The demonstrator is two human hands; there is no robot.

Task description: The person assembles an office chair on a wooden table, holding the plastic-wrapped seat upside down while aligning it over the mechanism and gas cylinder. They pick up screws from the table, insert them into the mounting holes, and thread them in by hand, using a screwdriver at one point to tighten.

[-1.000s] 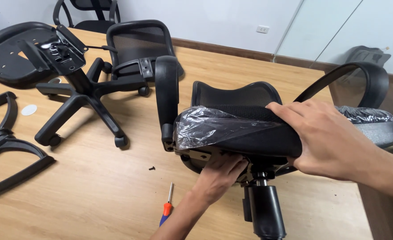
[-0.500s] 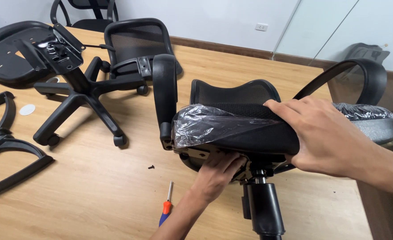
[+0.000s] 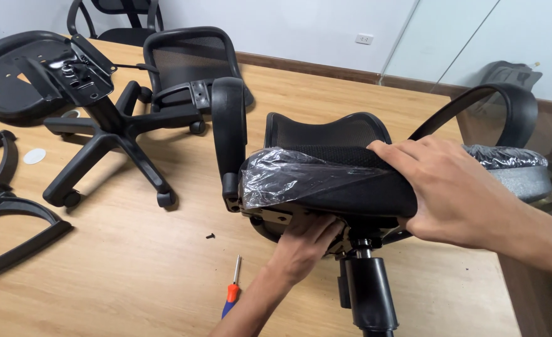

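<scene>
screwdriver (image 3: 232, 291) and loose screw (image 3: 210, 236) lie beside left hand (image 3: 304, 240).

A black office chair seat (image 3: 326, 181), its cushion still wrapped in clear plastic film, is tilted above a wooden table (image 3: 132, 274). A black armrest (image 3: 229, 134) stands upright at its left edge, a mesh backrest (image 3: 329, 131) rises behind, and a black cylinder (image 3: 366, 293) hangs beneath its metal underside.

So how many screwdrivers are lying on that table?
1. A screwdriver with an orange and blue handle lies on the wooden table, beside the left hand's forearm. Others may be hidden behind chair parts.
</scene>
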